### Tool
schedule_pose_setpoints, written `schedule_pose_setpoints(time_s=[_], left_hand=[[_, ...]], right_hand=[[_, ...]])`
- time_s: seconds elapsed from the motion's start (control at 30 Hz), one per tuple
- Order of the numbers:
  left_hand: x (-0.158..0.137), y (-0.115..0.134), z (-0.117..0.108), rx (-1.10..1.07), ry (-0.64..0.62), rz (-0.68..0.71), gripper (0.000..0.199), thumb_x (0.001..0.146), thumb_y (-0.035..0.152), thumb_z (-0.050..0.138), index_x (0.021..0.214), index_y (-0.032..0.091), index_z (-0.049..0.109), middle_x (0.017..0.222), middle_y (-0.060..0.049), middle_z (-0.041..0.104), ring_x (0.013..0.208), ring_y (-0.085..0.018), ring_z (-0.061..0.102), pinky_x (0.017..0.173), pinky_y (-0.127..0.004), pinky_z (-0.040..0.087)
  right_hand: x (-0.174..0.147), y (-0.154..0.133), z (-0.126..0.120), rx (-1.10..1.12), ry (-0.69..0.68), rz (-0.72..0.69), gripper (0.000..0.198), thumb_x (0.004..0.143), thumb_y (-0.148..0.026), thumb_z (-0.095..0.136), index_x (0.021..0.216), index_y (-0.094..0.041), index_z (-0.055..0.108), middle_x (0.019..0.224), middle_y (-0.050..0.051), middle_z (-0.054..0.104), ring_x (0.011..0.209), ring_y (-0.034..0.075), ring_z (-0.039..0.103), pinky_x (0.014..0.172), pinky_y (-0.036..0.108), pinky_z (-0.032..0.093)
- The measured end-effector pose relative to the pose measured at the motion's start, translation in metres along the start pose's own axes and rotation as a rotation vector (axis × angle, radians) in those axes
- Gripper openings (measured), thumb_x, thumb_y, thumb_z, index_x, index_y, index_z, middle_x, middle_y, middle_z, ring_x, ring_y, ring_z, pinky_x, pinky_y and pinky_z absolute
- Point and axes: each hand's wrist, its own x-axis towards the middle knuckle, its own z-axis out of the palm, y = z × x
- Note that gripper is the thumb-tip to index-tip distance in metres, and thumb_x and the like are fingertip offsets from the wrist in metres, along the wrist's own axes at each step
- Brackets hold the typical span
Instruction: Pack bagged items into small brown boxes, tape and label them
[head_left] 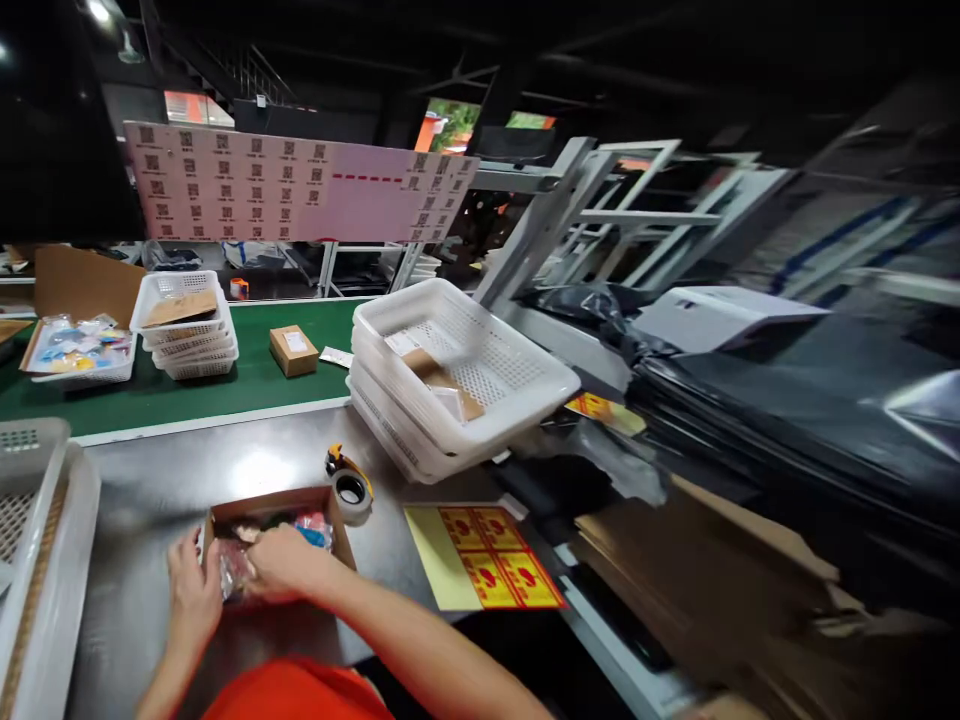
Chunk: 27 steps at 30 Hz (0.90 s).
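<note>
An open cardboard box (343, 535) stands on the metal table in front of me, with several clear plastic packets (313, 528) inside, some blue and pink. My left hand (193, 585) holds the left side of the box, its fingers along the wall. My right hand (285, 562) reaches down into the box, fingers closed on a shiny clear plastic packet (234, 570); its fingertips are partly hidden. Just behind the box's right corner lies a tape dispenser (351, 488) with a yellow part.
Stacked white baskets (510, 420) stand right of the tape. A sheet of yellow and red stickers (487, 560) lies near my right arm. More baskets (191, 345) and a small closed carton (293, 351) sit on the green surface (255, 395). Flat cardboard (697, 560) is at right.
</note>
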Motion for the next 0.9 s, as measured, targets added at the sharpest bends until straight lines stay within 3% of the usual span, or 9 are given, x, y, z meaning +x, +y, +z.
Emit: schedule_pose_setpoints(time_s=[0.17,0.23,0.37,0.5,0.6,0.67,0.77,0.83,0.9], left_hand=[[-0.007,0.008,-0.007,0.100,-0.088,0.283,0.055,0.101,0.064,0.059,0.128,0.016,0.068,0.113,-0.017,0.072,0.107,-0.036,0.074,0.095,-0.054,0.065],[-0.011,0.014,-0.007,0.162,-0.293,0.416,0.061,0.100,0.064,0.065,0.139,0.017,0.068,0.121,-0.018,0.074,0.111,-0.035,0.075,0.098,-0.049,0.065],[-0.004,0.035,0.001,0.359,-0.701,0.603,0.098,0.086,0.077,0.076,0.165,0.022,0.055,0.140,-0.023,0.073,0.119,-0.043,0.073,0.102,-0.054,0.063],[0.023,0.045,0.016,0.521,-0.842,0.636,0.060,0.099,0.072,0.061,0.137,0.030,0.081,0.123,-0.019,0.078,0.108,-0.040,0.076,0.092,-0.050,0.062],[0.037,0.033,0.028,0.504,-0.727,0.708,0.041,0.106,0.055,0.060,0.119,0.028,0.087,0.113,-0.018,0.080,0.103,-0.037,0.077,0.094,-0.050,0.061],[0.042,0.024,0.034,0.457,-0.578,0.798,0.037,0.103,0.050,0.069,0.130,0.030,0.084,0.127,-0.019,0.080,0.120,-0.040,0.074,0.108,-0.057,0.057],[0.048,0.018,0.042,0.473,-0.436,0.857,0.080,0.089,0.061,0.085,0.159,0.027,0.064,0.165,-0.023,0.059,0.154,-0.050,0.053,0.127,-0.068,0.039],[0.047,0.016,0.045,0.509,-0.447,0.837,0.113,0.078,0.069,0.091,0.169,0.017,0.049,0.174,-0.027,0.047,0.160,-0.052,0.045,0.130,-0.067,0.038],[0.037,0.009,0.044,0.506,-0.503,0.826,0.117,0.081,0.067,0.089,0.173,0.015,0.041,0.172,-0.025,0.049,0.157,-0.047,0.051,0.127,-0.059,0.047]], right_hand=[[-0.092,0.038,0.030,0.218,0.806,0.493,0.051,0.106,-0.042,0.058,0.151,-0.018,0.065,0.143,0.021,0.073,0.130,0.035,0.071,0.112,0.053,0.059],[-0.107,0.043,0.049,0.255,0.782,0.577,0.063,0.101,-0.048,0.064,0.156,-0.019,0.060,0.146,0.022,0.072,0.130,0.039,0.071,0.108,0.055,0.062],[-0.100,0.038,0.059,0.164,0.334,0.391,0.097,0.067,-0.059,0.099,0.151,-0.019,0.068,0.150,0.027,0.069,0.135,0.051,0.067,0.110,0.063,0.060],[-0.075,0.052,0.040,0.066,0.174,0.316,0.063,0.077,-0.063,0.093,0.121,-0.019,0.082,0.132,0.025,0.075,0.130,0.050,0.067,0.107,0.064,0.059],[-0.059,0.076,0.054,0.173,0.347,0.299,0.041,0.093,-0.048,0.081,0.123,-0.019,0.078,0.126,0.018,0.074,0.123,0.039,0.069,0.105,0.057,0.060],[-0.051,0.088,0.081,0.221,0.617,0.308,0.052,0.090,-0.041,0.084,0.134,-0.019,0.071,0.135,0.017,0.070,0.126,0.036,0.067,0.108,0.054,0.060],[-0.045,0.096,0.118,0.102,0.963,0.294,0.094,0.087,-0.044,0.086,0.166,-0.019,0.041,0.164,0.026,0.050,0.151,0.046,0.052,0.120,0.067,0.051],[-0.047,0.096,0.129,0.007,0.992,0.291,0.109,0.090,-0.048,0.082,0.176,-0.019,0.022,0.176,0.029,0.035,0.162,0.052,0.036,0.124,0.077,0.041],[-0.053,0.098,0.129,-0.011,0.888,0.262,0.107,0.094,-0.049,0.077,0.178,-0.017,0.019,0.180,0.030,0.030,0.166,0.053,0.029,0.125,0.080,0.037]])
